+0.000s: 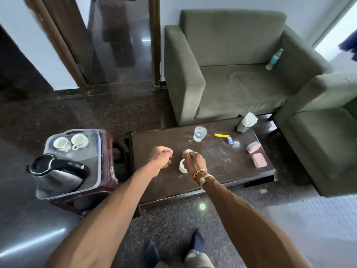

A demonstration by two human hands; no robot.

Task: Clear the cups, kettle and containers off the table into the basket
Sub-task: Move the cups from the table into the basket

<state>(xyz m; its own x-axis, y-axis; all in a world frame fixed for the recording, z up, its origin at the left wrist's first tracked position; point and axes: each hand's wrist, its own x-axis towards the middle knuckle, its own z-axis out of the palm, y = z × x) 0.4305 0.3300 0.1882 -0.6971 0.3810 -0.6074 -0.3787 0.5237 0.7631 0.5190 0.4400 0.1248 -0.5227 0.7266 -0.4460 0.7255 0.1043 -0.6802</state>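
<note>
A translucent basket [97, 151] sits on a dark red stool left of the table. Inside it stand two white cups [70, 144] and a steel kettle with a black lid [56, 173]. On the dark low table [154, 182], my right hand [194, 161] reaches over two small white containers [182, 166], its fingers curled round them; the far one shows only as a white rim. My left hand [161, 156] hovers just left of them, fingers curled, holding nothing that I can see. A glass of water [200, 133] stands farther back on the table.
Two pink sponges [256, 153], a yellow strip [221, 135], a small blue item [229, 140] and a tissue-stuffed holder [245, 122] lie on the table's right half. Green sofas [231, 74] stand behind and to the right, a bottle [274, 59] on one.
</note>
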